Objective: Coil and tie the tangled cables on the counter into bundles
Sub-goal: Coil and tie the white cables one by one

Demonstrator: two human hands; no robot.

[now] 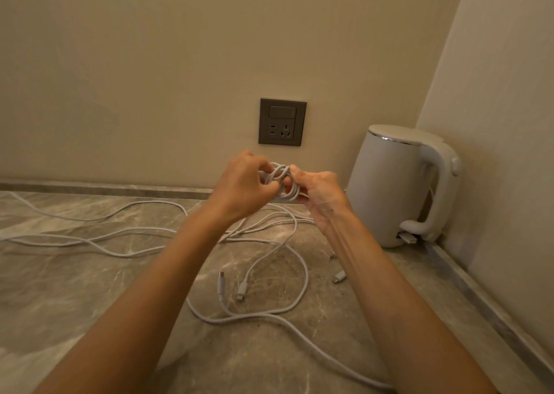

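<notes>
Only bare limbs show: a left forearm [156, 273] that is smooth and evenly rounded, a right forearm [374, 273] ridged lengthwise by raised tendons toward the wrist, and a bare left hand [242, 184] and right hand [317, 193] with creased knuckles and uncovered fingers.

Glossy veined stone counter [90, 288]; matt white plastic kettle [386, 190] at right corner; smooth white rubbery cables [263, 312].

L hand [242, 184] up, fingers [262, 166] curled | R hand [317, 196] up, fingers pinching | forearms fwd
</notes>
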